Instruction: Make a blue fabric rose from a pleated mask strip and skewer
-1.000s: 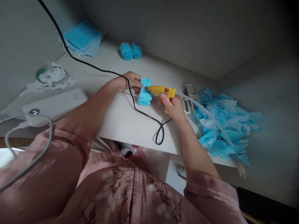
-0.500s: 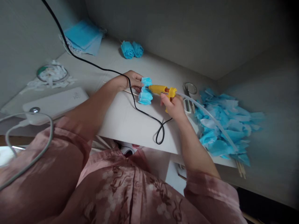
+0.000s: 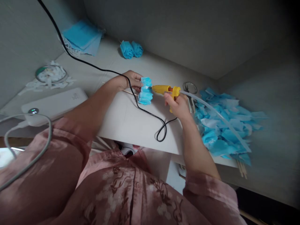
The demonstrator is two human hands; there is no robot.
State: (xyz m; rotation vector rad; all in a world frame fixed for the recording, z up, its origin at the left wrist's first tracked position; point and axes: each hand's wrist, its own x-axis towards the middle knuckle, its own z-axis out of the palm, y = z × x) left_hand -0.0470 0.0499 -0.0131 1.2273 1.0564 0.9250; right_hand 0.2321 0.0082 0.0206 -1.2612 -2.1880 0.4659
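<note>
My left hand [image 3: 133, 80] is closed on a blue paper-like flower [image 3: 145, 93] with ruffled layers, at the middle of the table. A thin wooden stick [image 3: 128, 92] runs out from under that hand toward the left. In my right hand [image 3: 178, 104] is a yellow glue gun [image 3: 162, 89], fingers wrapped round its handle. Its nozzle points left, close to the flower's right edge; whether they touch I cannot tell. A long translucent glue stick [image 3: 211, 109] trails from the back of the gun to the right.
Two finished-looking blue roses [image 3: 131, 50] lie at the back. Blue face masks [image 3: 82, 36] are stacked back left, beside white strips [image 3: 51, 75] and a white power bank [image 3: 55, 106]. Blue pieces [image 3: 227, 122] heap at right, near scissors [image 3: 192, 104]. A black cord [image 3: 100, 68] crosses over my left wrist.
My right hand has drawn the glue gun slightly right, away from the flower's middle. The glue stick's tail and cord loop shifted with it. My left hand stays nearly still with the flower.
</note>
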